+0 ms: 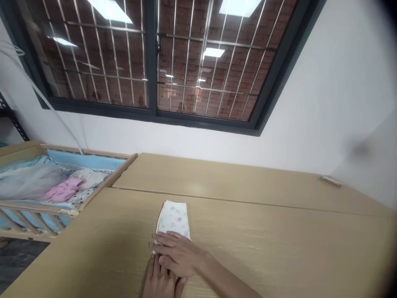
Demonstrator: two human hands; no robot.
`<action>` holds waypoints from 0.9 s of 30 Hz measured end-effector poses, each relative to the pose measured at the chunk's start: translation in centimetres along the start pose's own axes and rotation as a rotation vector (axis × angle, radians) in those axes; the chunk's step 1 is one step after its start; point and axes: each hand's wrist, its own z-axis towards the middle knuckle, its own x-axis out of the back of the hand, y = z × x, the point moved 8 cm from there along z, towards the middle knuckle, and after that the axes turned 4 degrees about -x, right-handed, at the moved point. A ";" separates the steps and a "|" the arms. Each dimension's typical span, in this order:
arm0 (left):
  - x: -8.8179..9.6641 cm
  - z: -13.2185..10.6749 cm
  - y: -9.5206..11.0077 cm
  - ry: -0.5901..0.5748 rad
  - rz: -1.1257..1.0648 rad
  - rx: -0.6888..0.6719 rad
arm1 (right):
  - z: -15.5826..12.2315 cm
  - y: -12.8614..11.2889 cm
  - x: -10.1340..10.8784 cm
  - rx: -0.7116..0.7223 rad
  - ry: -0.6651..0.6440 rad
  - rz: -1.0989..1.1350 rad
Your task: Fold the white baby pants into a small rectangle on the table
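Observation:
A small folded white cloth (174,218) with a faint printed pattern lies on the wooden table (263,244). My right hand (180,253) rests flat across the lower part of the cloth, its fingers stretched out to the left. Just below it, my left hand (160,281) lies palm down with fingers pointing forward, their tips partly under my right hand. The cloth's near end is hidden beneath the hands.
To the left stands a wooden crib (93,198) with blue lining, holding a pink cloth (64,189) and white bedding. A small pale object (331,181) lies at the table's far right. Behind are a white wall and a barred window (151,62).

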 end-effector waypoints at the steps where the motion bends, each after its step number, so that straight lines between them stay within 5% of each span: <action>1: 0.0 0.1 -0.2 0.015 0.011 0.004 | 0.2 0.6 -0.2 -0.019 -0.018 -0.003; 15: 0.4 0.8 -1.1 0.052 0.005 0.047 | 5.0 10.0 3.2 -0.170 0.016 -0.184; 21: 0.7 1.2 -1.2 0.027 -0.040 0.045 | 5.3 10.5 3.7 -0.150 0.096 -0.235; 27: -0.9 2.5 -5.6 -0.266 -0.335 0.088 | 2.8 8.7 6.1 -0.237 0.380 -0.245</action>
